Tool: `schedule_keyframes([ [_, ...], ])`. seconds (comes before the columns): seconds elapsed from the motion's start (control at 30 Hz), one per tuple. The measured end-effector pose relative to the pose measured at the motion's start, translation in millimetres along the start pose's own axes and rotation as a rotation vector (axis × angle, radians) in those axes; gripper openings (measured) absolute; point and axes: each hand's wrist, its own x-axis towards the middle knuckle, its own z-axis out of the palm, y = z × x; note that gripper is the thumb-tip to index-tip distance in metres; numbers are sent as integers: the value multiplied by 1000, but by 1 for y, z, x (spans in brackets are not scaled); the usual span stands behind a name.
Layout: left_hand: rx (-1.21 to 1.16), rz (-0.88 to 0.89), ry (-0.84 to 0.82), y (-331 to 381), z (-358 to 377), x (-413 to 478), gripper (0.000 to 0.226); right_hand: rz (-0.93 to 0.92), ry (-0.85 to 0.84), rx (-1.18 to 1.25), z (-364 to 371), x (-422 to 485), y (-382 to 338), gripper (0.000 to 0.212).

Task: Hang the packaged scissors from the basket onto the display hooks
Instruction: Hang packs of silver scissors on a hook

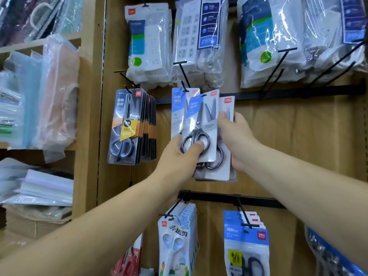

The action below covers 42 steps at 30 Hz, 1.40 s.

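My left hand (179, 154) grips the lower part of a packaged pair of scissors (203, 120), thumb across the handle loops. The pack is tilted, its top near the black display hook (184, 76). My right hand (235, 136) holds a small stack of further scissor packs (227, 104) just behind and to the right. One blue-topped scissor pack (177, 108) hangs on that hook behind the held one. The basket is not in view.
A full row of black-and-orange scissor packs (129, 126) hangs to the left. Bagged power strips (197, 40) hang above. Several bare hooks (276, 70) stick out at the upper right. Below hang children's scissors (177, 236) and blue-topped packs (247, 246). Plastic folders (39, 96) fill the left shelves.
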Motion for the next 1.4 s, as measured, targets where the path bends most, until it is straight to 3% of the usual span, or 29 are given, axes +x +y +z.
schedule_keyframes([
  [0.37,93,166,88,3,-22,7,30,-113,156,-61,-7,11,4,20],
  [0.43,106,187,132,1,-32,12,46,-116,160,-56,-8,14,1,20],
  [0.5,167,184,136,0,-38,17,79,-112,161,-40,-9,16,-1,19],
  [0.57,225,170,129,-2,-42,25,89,-105,153,-33,-8,16,-1,19],
  [1.03,477,-52,51,-11,-38,57,72,-126,37,-101,-19,5,-5,22],
  [1.13,518,55,133,-12,-33,37,56,-109,41,-80,-18,5,-5,23],
  [1.2,437,147,71,-9,-25,15,49,-81,54,-45,-14,5,-4,23],
  [1.3,416,146,-133,-5,-11,-13,63,-55,57,-4,-4,3,-3,22],
  [1.4,434,163,-137,-10,-7,-11,68,-55,62,-4,7,-2,-2,20],
])
